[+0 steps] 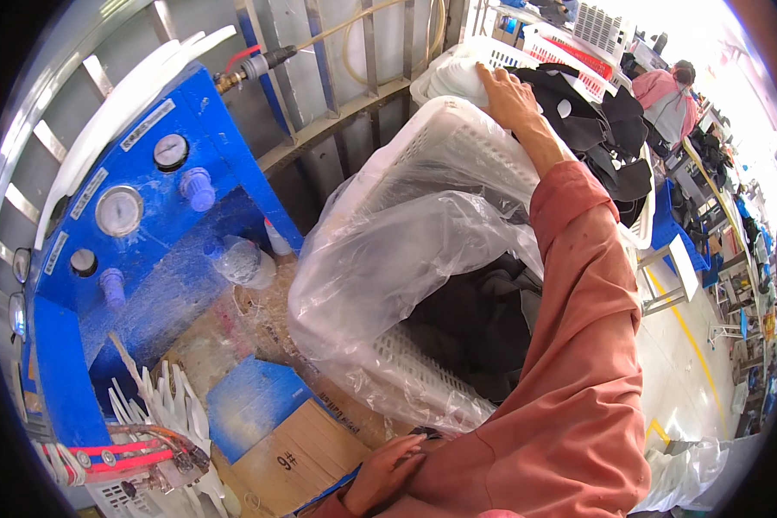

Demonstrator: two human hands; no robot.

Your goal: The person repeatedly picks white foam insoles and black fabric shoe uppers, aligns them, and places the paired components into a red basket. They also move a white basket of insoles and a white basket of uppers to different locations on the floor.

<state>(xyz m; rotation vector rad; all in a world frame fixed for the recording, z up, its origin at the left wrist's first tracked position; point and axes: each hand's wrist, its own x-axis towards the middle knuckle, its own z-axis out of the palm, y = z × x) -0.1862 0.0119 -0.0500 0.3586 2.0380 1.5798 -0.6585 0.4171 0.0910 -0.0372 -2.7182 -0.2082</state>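
White, translucent pieces [454,84] lie stacked under the spread fingers of the right hand [511,97], at the far side of a white perforated basket [445,108] lined with a clear plastic bag [388,259]. Work looks under way rather than finished, as a judgement: dark flat pieces [479,319] already lie deep in the bag, whose mouth stands open, while a heap of black cut pieces [617,129] remains outside it, just beyond the right wrist. How much is left cannot be counted, since the forearm and the red sleeve [578,345] cover part of the lined basket.

The white stack lies beneath and to the left of the right fingertips; the black heap lies to the right of that hand. The right fingers are a little apart and bent downward over the stack's edge, and whether they pinch a piece cannot be told. Low in the view, the left hand [388,473] has its fingers loosely extended, slightly apart, with nothing seen held. It is beside a brown cardboard sheet [293,457], near the lower edge of the lined basket, well apart from the white stack.
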